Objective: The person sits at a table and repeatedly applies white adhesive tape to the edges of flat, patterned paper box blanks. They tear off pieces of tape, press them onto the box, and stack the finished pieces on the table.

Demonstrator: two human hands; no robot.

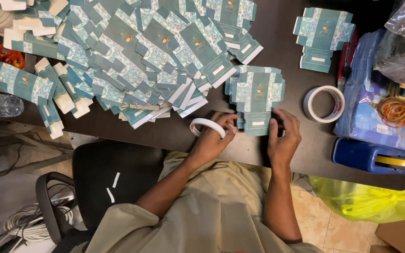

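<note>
Both hands are being worked at the dark desk (287, 28) edge: left hand (212, 140) is gripping a white tape roll (206, 125), right hand (283, 136) is pinching a stack of flat teal patterned cartons (256, 93). Misaligned taping is being risked; the stack looks loosely squared and could be fanned out.

Teal flat cartons (132, 61) piled top-left, small stack (257, 96) centre, by hands

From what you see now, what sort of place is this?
Probably a small packaging workshop. A dark table is heaped with flat teal carton blanks; the left hand holds a tape roll, the right hand touches a stack of blanks, and rubber bands lie nearby.
</note>
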